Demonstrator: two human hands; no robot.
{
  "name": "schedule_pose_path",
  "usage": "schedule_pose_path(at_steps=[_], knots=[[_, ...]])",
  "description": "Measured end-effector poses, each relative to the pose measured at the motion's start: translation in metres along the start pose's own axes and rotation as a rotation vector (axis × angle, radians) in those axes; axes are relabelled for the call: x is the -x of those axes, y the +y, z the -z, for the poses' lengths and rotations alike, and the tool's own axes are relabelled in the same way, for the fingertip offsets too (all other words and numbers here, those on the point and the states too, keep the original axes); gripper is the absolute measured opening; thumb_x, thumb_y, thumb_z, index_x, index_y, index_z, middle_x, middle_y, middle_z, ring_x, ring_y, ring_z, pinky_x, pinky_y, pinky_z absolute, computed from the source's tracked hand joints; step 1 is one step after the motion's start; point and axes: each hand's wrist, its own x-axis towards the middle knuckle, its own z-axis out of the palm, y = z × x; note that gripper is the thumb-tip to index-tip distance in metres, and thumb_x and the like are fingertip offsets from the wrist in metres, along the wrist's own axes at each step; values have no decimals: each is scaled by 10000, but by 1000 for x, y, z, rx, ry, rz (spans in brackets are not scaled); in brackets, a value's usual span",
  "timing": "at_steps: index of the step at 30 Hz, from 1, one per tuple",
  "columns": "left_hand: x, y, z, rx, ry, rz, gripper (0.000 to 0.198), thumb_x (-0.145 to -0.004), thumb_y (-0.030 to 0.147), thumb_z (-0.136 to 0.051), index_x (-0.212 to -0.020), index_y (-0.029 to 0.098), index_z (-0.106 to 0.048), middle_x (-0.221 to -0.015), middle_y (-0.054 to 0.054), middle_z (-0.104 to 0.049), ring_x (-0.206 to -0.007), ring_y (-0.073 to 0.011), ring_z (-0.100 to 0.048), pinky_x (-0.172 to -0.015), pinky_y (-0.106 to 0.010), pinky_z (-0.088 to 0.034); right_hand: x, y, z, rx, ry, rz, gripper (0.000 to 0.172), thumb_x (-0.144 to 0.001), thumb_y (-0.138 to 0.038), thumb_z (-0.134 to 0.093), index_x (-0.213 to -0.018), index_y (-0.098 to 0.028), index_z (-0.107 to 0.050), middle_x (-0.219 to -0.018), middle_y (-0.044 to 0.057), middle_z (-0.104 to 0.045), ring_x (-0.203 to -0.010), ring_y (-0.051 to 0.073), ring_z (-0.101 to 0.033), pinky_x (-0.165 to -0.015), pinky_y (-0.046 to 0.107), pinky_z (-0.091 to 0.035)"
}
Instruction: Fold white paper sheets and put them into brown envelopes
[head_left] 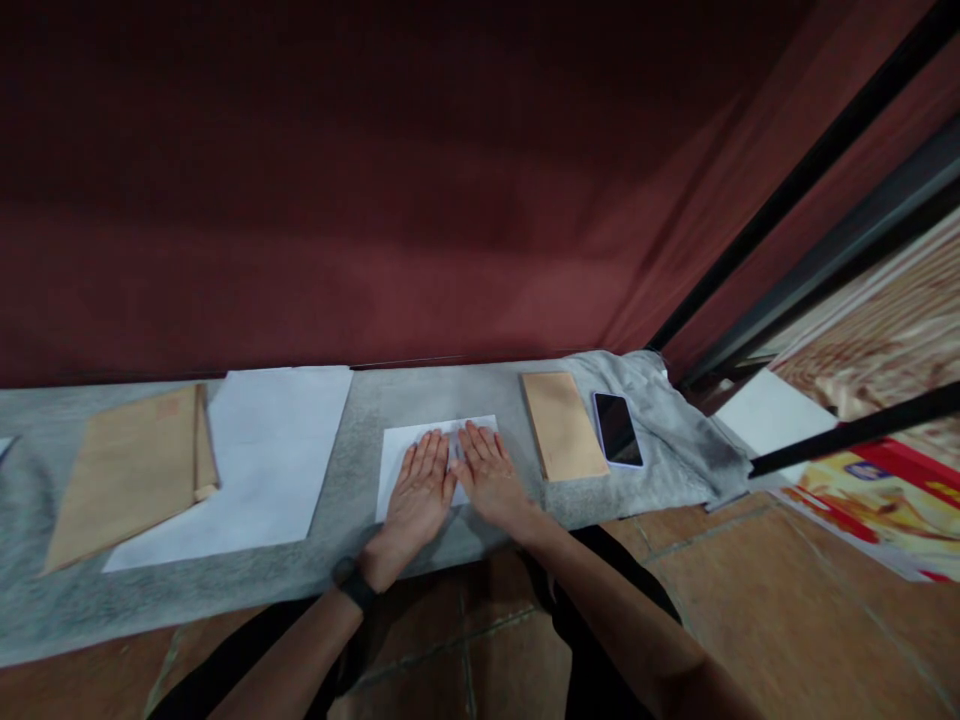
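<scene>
Left hand (422, 487): flat, palm down, fingers extended and close together, pinching nothing. Right hand (491, 480): same, palm down, fingers out straight with slight gaps, gripping nothing. Thumbs meet or nearly meet in the middle; can't tell if they touch. Both hands rest on the small sheet (394, 452), white, lying flat on the grey cloth (349, 500). Its far edge and left side show past the fingers; the rest is mostly covered. Dark watch (352, 582) on left wrist.

Right of the sheet, apart from it: tan pack (566, 425), flat, slightly skewed. Phone (619, 430) just beside that, face up, screen dark, pale case.

Left of the sheet, apart: large sheet (277, 450), white. Brown envelope (139, 465) overlaps its left part.

Behind the cloth: dark red wall (450, 220). Below: tiled floor (750, 590). Far right: red-and-yellow carton (885, 500), beyond the cloth's end.
</scene>
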Motion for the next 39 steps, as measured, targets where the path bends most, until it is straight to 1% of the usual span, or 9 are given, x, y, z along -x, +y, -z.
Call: schedule_pose_path(at_steps=[4, 9, 16, 23, 28, 31, 33, 35, 39], knots=[[-7, 2, -7, 1, -32, 4, 596, -988, 233, -273, -1542, 45, -389, -1628, -173, -369, -1551, -257, -256, -1263, -487, -239, -8, -6, -11, -28, -12, 33, 523, -1086, -391, -333, -1541, -157, -443, -1602, 99, -422, -1510, 245, -352, -1249, 473, -264], [-11, -7, -6, -14, 1, 58, 601, -999, 280, -283, -1542, 45, -392, -1617, -191, -378, -1545, -266, -279, -1260, -501, -234, -10, 5, -17, 10, 58, -19, 542, -1073, -385, -389, -1552, -132, -413, -1586, 154, -433, -1499, 262, -373, -1219, 494, -299], [-8, -15, -6, -70, 36, 162, 630, -1021, 370, -283, -1533, 21, -394, -1615, -215, -369, -1536, -298, -295, -1259, -497, -212, -10, 22, -5, 24, 78, -167, 595, -1047, -385, -448, -1528, -37, -422, -1570, 222, -441, -1452, 325, -423, -1183, 480, -332], [-7, -13, -2, -80, 69, 177, 634, -1025, 380, -285, -1529, 12, -396, -1608, -224, -375, -1532, -305, -303, -1256, -499, -215, -15, 35, 17, -28, 18, -381, 524, -998, -316, -495, -1471, -91, -486, -1233, 190, -695, -1060, 283, -700, -912, 368, -537], [-6, -13, -3, -75, 66, 174, 638, -1024, 387, -284, -1518, 4, -412, -1603, -227, -386, -1535, -315, -292, -1259, -499, -207, -17, 42, 23, -117, -66, -462, 363, -961, -298, -545, -1283, -156, -632, -1010, 127, -757, -896, 254, -734, -776, 319, -532], [-7, -16, -6, -22, 76, 184, 637, -1025, 397, -296, -1533, 25, -394, -1607, -229, -381, -1541, -315, -280, -1258, -522, -203, -20, 47, 25, -349, -88, -476, 201, -887, -266, -606, -1039, -191, -714, -820, 49, -737, -781, 219, -700, -696, 287, -497], [-9, -16, -4, 59, 89, 196, 632, -1029, 414, -311, -1549, 61, -376, -1606, -226, -388, -1540, -315, -282, -1247, -548, -222, -23, 48, 28, -641, -69, -472, 104, -833, -291, -640, -822, -206, -698, -686, -3, -670, -668, 178, -634, -624, 264, -458], [-10, -12, 3, 178, 99, 155, 651, -1028, 454, -345, -1576, 103, -328, -1619, -218, -372, -1542, -311, -278, -1233, -554, -262, -26, 46, 33, -991, -25, -480, 178, -776, -372, -684, -721, -206, -649, -620, -29, -611, -586, 148, -561, -570, 253, -423], [-6, 12, 27, 338, 75, -129, 900, -938, 589, -544, -1636, 195, -136, -1688, -182, -233, -1569, -313, -193, -1242, -561, -249, -26, 36, 49, -1477, 106, -545, 337, -665, -480, -768, -825, -206, -654, -703, -27, -643, -588, 139, -548, -577, 257, -444]])
